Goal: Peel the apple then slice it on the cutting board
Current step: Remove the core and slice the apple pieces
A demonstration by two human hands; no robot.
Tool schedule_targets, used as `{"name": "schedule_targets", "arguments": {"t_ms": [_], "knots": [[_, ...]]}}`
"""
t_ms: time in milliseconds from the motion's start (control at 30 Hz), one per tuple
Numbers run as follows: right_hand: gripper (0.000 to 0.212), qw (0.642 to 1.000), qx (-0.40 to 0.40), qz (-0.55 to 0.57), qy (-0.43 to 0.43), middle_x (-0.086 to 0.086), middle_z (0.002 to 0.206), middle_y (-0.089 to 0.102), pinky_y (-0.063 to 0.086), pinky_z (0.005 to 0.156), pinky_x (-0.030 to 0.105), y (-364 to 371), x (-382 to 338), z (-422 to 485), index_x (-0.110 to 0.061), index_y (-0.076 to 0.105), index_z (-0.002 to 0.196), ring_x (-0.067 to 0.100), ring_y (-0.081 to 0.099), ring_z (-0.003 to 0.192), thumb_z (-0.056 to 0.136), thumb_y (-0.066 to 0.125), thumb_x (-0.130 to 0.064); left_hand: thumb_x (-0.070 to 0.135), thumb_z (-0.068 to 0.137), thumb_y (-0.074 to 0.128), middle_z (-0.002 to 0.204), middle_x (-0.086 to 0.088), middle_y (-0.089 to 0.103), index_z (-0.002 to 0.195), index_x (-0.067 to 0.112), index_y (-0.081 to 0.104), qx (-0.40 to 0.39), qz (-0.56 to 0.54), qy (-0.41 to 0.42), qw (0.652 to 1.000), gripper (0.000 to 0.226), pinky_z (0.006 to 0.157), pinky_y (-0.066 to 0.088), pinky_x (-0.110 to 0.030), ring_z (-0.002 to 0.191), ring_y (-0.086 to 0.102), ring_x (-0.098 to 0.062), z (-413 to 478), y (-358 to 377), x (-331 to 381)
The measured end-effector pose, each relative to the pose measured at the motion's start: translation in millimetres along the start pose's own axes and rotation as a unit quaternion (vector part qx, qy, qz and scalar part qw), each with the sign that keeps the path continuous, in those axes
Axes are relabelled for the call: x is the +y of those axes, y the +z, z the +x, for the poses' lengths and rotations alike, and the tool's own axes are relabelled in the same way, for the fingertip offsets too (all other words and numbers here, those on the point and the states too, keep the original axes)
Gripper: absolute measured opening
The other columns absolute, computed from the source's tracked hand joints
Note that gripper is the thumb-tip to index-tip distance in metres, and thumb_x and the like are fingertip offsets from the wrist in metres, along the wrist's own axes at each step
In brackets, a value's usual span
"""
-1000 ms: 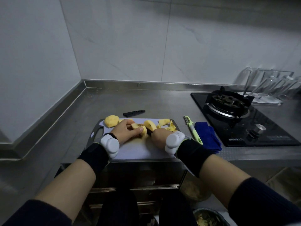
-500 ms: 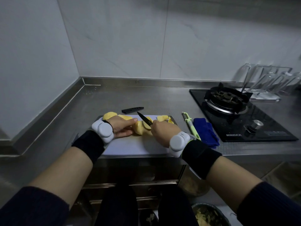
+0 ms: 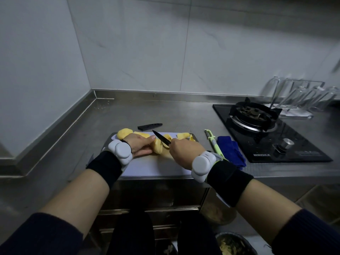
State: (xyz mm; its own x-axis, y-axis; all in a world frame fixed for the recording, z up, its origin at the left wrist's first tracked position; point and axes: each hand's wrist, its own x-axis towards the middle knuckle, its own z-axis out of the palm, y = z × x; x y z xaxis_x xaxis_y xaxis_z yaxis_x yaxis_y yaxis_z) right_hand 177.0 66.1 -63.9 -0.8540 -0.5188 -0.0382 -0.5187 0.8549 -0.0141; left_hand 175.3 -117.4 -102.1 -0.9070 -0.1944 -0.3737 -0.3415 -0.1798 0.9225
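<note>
Left hand [image 3: 139, 146] clamped on a peeled apple piece [image 3: 157, 147], pinning it mid cutting board [image 3: 156, 167]. Right hand [image 3: 184, 153] wrapped round the knife [image 3: 161, 138] handle, blade angled over the piece, tip raised; contact unclear. More apple chunks [image 3: 124, 133] along the board's far edge. Peeler [image 3: 213, 142] and blue cloth [image 3: 230, 150] to the right.

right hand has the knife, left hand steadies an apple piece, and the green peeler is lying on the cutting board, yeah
In the head view the green peeler lies off the cutting board, on the counter beside the blue cloth. The right hand does hold the knife and the left hand steadies an apple piece.
</note>
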Motion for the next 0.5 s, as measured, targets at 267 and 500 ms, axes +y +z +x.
{"name": "schedule_targets", "arguments": {"t_ms": [267,500], "knots": [[0.022,0.999,-0.036,-0.037,-0.002,0.015,0.101,0.062,0.040,0.066,0.034,-5.5,-6.8,0.8,-0.002,0.053,0.112,0.028,0.049,0.074,0.095,0.039,-0.007,0.020,0.087,0.070,0.089,-0.010,0.066,0.082,0.004,0.058,0.013,-0.001,0.008,1.000,0.021,0.069,0.060,-0.025,0.087,0.066,-0.018,1.0,1.4,-1.2],[0.022,0.995,-0.057,-0.082,-0.015,0.014,0.107,0.061,0.042,0.070,0.035,-11.1,-7.7,1.1,-0.004,0.050,0.115,0.032,0.060,0.090,0.096,0.039,-0.009,0.020,0.086,0.072,0.090,-0.009,0.064,0.081,0.006,0.057,0.021,0.010,0.007,1.000,0.021,0.071,0.060,-0.027,0.094,0.064,-0.019,-1.3,4.3,0.2]]}}
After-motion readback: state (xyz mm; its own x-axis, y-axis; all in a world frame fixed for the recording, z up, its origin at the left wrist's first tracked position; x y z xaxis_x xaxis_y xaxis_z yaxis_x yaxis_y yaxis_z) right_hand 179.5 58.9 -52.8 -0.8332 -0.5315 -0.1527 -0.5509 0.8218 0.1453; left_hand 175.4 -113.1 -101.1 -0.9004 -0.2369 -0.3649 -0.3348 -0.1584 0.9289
